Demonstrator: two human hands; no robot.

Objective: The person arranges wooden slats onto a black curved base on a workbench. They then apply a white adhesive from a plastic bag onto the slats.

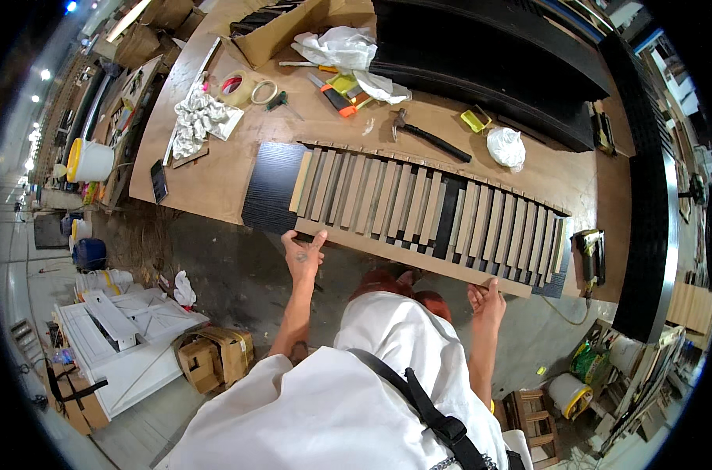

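Note:
A long light-brown wooden strip (403, 254) runs along the near edge of a slatted wooden panel (387, 196), at the front of the workbench. My left hand (303, 254) grips the strip near its left end, thumb on top and the other fingers partly hidden at its edge. Close to the strip's right end, my right hand (487, 301) pinches it from the near side. Many narrow slats lie side by side in the panel, with one wider dark gap right of the middle. Beneath the panel shows a black board (273, 186), sticking out at the left.
On the workbench (215, 176) lie a hammer (433, 139), a tape roll (235, 88), a phone (159, 182) and a crumpled white cloth (202, 124). A nail gun (590, 254) with a hose rests right of the panel. Large black boards (489, 70) stand behind.

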